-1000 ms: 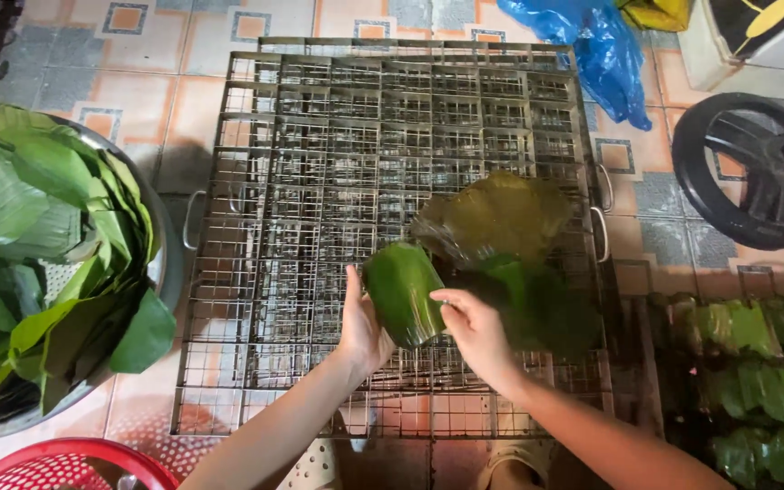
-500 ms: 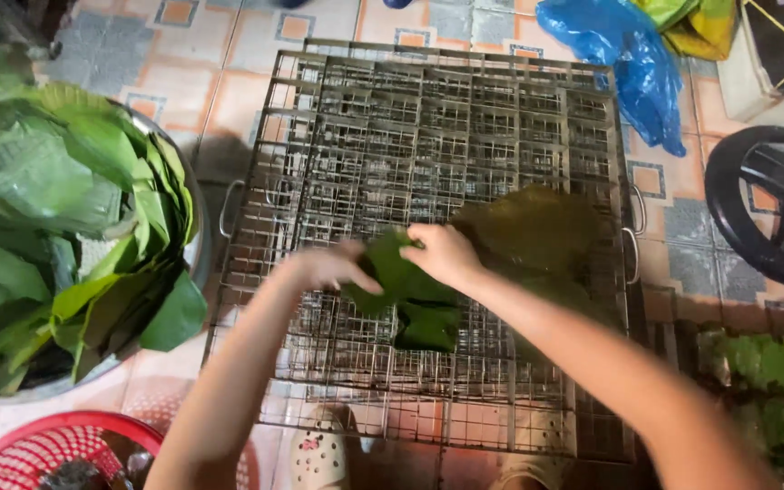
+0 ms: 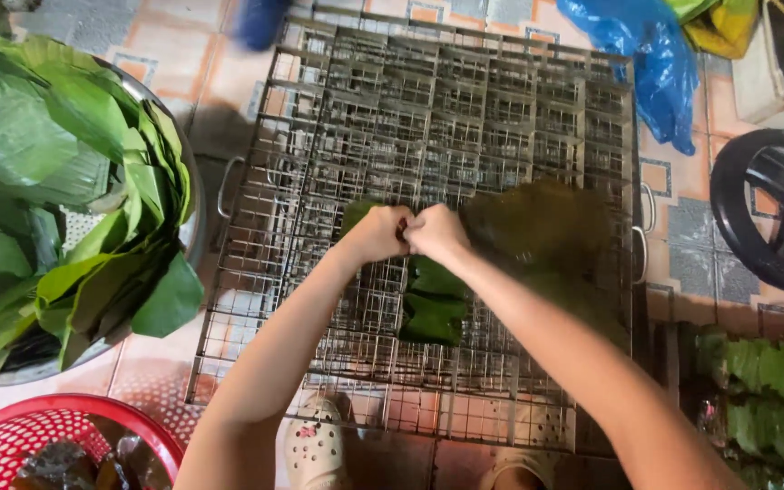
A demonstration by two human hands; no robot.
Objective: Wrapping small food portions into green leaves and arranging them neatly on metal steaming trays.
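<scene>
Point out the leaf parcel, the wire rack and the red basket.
Leaf parcel (image 3: 432, 307): head view, on its folded green side.
Wire rack (image 3: 465, 100): head view, on bare grid near the top.
Red basket (image 3: 83, 410): head view, on its rim.

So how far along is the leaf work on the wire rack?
Done: a few folded leaf pieces already lie on the wire rack. In hand: the left hand and right hand are pressed together over another leaf there. Left: most of the rack stands bare, and the metal basin is full of green leaves.
</scene>
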